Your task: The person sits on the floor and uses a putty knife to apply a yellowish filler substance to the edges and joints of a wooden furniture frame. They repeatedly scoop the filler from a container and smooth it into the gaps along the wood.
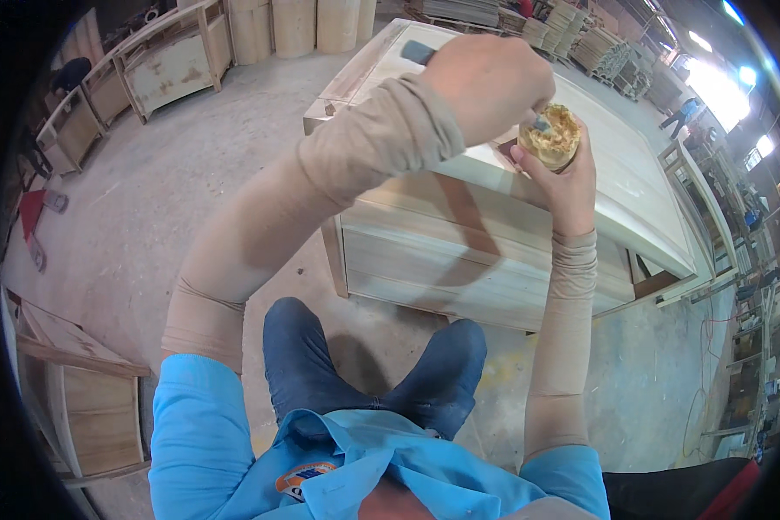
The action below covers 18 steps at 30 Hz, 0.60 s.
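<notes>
My left hand [494,82] is closed around a putty knife [419,52]; its grey end sticks out on the left, and its tip dips into a small round container [544,159]. Yellow-brown paste [562,130] crusts the top of that container. With fingers and thumb wrapped about its sides, my right hand [570,186] holds the container above the edge of a pale, unpainted wooden cabinet [641,173]. My left hand hides the middle of the knife.
Wooden furniture frames [169,74] stand at the far left, another wooden piece [100,416] at the near left. A red and grey object [35,217] lies on the floor. Stacked boards [581,48] fill the back. A person [685,111] stands at the far right.
</notes>
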### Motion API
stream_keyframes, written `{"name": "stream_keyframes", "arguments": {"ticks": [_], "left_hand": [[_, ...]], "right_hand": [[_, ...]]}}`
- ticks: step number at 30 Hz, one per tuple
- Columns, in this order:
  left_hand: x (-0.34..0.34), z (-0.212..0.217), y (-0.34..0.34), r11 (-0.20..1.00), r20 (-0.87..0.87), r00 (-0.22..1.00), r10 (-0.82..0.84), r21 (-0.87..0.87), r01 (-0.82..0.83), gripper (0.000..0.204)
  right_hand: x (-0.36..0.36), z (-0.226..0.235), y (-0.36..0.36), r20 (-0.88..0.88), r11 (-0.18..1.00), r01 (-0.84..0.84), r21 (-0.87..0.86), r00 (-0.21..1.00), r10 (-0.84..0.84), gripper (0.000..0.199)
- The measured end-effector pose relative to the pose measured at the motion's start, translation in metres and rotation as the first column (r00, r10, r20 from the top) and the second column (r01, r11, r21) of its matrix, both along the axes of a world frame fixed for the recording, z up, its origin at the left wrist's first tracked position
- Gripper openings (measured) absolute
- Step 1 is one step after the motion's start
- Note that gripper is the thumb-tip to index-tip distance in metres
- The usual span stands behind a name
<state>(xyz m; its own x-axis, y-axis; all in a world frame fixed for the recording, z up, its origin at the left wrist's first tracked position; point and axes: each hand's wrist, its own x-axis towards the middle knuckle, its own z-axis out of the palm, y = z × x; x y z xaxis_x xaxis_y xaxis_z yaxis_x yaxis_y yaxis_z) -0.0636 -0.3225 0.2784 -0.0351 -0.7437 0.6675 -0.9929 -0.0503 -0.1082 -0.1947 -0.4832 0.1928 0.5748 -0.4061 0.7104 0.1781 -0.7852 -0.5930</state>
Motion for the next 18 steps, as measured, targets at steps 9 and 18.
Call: {"name": "stream_keyframes", "arguments": {"ticks": [9, 18], "left_hand": [[0.007, 0.006, 0.000, 0.996, -0.176, 0.981, -0.082, 0.014, 0.086, 0.017], [0.028, -0.006, 0.008, 0.982, -0.404, 0.897, -0.178, -0.015, 0.188, 0.017]], "right_hand": [[-0.004, 0.003, -0.005, -0.037, 1.000, 0.012, -0.016, 0.999, -0.013, 0.069], [-0.003, 0.003, 0.002, -0.002, 0.996, -0.061, 0.068, 0.998, 0.061, 0.072]]}}
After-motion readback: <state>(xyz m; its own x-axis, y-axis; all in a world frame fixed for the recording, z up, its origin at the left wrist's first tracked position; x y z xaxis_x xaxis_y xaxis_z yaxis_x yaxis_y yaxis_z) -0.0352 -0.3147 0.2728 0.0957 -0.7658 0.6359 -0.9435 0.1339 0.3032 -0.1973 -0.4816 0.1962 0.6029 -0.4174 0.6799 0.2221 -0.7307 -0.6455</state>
